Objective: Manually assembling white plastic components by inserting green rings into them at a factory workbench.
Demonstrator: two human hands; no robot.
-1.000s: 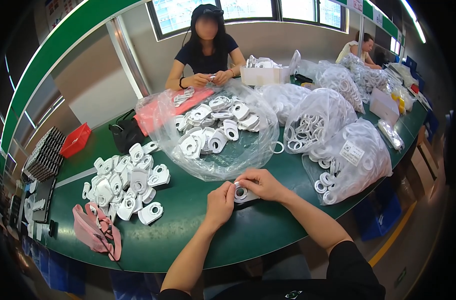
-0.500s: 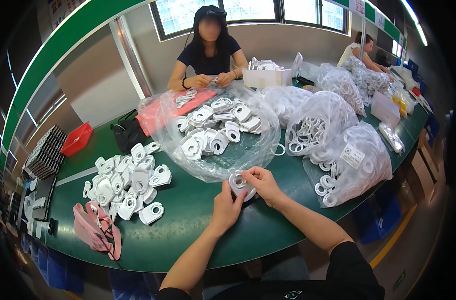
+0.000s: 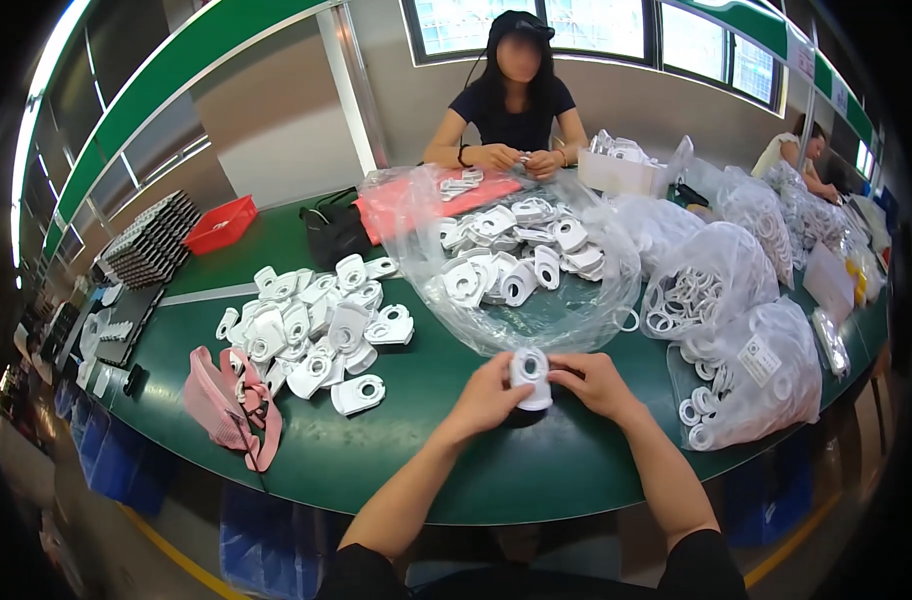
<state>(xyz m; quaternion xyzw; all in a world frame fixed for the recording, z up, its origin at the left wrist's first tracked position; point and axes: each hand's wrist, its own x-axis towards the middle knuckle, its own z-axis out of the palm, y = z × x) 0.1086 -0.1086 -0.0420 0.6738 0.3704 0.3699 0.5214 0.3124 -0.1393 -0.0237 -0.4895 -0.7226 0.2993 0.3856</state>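
Above the near part of the green table I hold a white plastic part with a round ringed hole (image 3: pixel 529 397), roughly upright. My left hand (image 3: pixel 484 397) grips its left side, with the thumb across its lower face. On the other side, the fingers of my right hand (image 3: pixel 598 384) are closed on its right edge near the top. A heap of similar white parts (image 3: pixel 316 325) lies on the table to the left. Beyond my hands an open clear plastic bag (image 3: pixel 496 325) holds more of them.
Clear bags of white rings (image 3: pixel 766 385) crowd the right side. A pink mesh bag (image 3: pixel 216 395) lies at the left, with a black bag (image 3: pixel 336 230) and red tray (image 3: pixel 222 223) farther back. Across the table (image 3: pixel 416 450), a person (image 3: pixel 516 110) works with both hands.
The view has swung to the left, so the scene sits farther right. The held part has turned more upright, and my right hand has moved from its top to its right edge.
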